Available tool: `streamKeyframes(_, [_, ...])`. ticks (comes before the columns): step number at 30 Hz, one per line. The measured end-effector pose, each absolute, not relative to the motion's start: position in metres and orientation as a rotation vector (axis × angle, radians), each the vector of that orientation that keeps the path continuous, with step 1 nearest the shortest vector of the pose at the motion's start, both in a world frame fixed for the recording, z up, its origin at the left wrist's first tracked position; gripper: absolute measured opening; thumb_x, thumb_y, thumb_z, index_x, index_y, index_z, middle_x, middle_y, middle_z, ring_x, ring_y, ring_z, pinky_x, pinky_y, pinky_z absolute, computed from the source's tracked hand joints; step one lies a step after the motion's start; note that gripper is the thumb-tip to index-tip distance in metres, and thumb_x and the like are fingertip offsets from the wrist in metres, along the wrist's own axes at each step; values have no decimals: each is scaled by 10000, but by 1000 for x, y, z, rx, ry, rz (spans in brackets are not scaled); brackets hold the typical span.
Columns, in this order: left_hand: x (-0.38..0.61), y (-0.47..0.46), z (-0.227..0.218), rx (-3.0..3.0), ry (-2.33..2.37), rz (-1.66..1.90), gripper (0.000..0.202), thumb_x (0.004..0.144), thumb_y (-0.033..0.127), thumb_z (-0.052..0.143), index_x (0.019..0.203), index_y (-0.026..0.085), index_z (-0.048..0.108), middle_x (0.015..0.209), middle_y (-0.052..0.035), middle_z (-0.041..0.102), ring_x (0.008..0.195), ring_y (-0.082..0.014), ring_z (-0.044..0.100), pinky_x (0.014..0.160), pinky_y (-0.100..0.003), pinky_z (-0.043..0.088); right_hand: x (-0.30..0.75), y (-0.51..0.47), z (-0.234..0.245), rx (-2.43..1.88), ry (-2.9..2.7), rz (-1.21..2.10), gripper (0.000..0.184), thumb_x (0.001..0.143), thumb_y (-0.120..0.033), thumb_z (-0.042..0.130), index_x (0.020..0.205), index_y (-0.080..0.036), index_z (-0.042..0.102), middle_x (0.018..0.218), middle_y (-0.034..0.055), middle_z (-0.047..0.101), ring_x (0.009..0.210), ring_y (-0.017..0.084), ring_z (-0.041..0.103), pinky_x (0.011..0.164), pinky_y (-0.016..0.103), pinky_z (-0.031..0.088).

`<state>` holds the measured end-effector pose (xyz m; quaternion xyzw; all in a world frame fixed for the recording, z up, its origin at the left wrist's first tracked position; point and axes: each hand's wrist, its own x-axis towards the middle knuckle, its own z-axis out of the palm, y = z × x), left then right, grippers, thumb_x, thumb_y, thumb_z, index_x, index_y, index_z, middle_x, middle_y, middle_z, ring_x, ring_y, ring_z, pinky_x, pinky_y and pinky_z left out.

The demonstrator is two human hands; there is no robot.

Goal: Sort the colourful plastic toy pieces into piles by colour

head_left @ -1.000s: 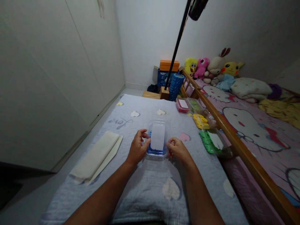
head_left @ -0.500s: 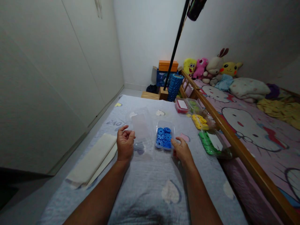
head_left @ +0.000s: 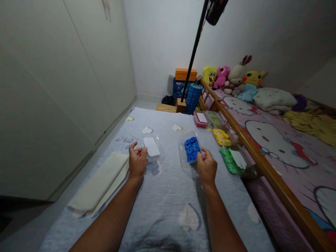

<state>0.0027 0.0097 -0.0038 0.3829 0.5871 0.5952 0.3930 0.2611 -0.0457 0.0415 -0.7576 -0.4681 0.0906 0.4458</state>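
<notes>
My left hand (head_left: 138, 161) is closed on the near left edge of a clear plastic lid (head_left: 159, 140) with a white label (head_left: 151, 147). A shadow beneath suggests the lid is raised off the cloth. To the right, my right hand (head_left: 207, 166) grips the near right side of an uncovered clear plastic container (head_left: 182, 154), thumb over its rim. The container is tilted, and several blue notched pieces (head_left: 192, 148) lie bunched inside it. Some of my right fingers are hidden beneath the container.
A folded cream cloth (head_left: 102, 182) lies at left on the patterned bedspread (head_left: 165, 206). Along the right edge stand plastic containers with red (head_left: 201, 123), pale green (head_left: 215, 120), yellow (head_left: 222, 137) and green pieces (head_left: 229, 161), beside a wooden bed rail (head_left: 244, 145).
The lid has turned so its white label now shows clearly. My right hand has shifted its hold, and the container has tilted, with the blue pieces bunched toward its right side.
</notes>
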Motion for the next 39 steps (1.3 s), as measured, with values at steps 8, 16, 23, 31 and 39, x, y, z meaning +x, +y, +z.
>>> streamKeyframes(8, [-2, 15, -16, 1158, 1465, 1486, 639, 710, 175, 663, 1303, 237, 434, 1306, -116, 547, 1209, -235, 577, 1015, -396, 473, 235, -47, 32, -1816, -1403, 138, 455, 889, -421, 537, 1231, -147, 657, 657, 3, 580, 622, 184, 530, 689, 301, 451])
streamKeyframes(16, [-5, 8, -9, 1469, 1688, 1338, 587, 681, 97, 573, 1254, 214, 528, 1290, -102, 494, 1074, -227, 567, 872, -369, 536, 251, -52, 17, -1706, -1372, -21, 416, 855, -416, 619, 1212, -217, 695, 1283, 153, 534, 1162, 300, 520, 1033, 510, 420])
streamKeyframes(23, [-5, 8, -10, 1484, 1689, 1364, 517, 729, 144, 596, 1240, 200, 538, 1308, -119, 467, 1064, -223, 606, 840, -356, 569, 249, -52, 14, -1627, -1343, 278, 459, 881, -410, 597, 1306, -243, 643, 1328, 131, 595, 1197, 277, 576, 994, 465, 495])
streamKeyframes(31, [-9, 11, -12, 1579, 1752, 1392, 402, 759, 230, 625, 1161, 212, 625, 1230, -111, 554, 1249, -303, 525, 1143, -512, 387, 237, -55, 18, -1599, -1580, -96, 350, 900, -273, 597, 1237, -242, 685, 1441, 126, 536, 1307, 286, 472, 1101, 513, 379])
streamKeyframes(39, [-10, 11, -10, 1426, 1684, 1493, 326, 804, 252, 599, 1111, 193, 693, 1194, -99, 608, 1081, -234, 611, 1080, -424, 456, 254, -56, 25, -1585, -1559, -149, 340, 911, -276, 576, 1234, -234, 672, 1467, 130, 512, 1317, 285, 467, 1106, 514, 376])
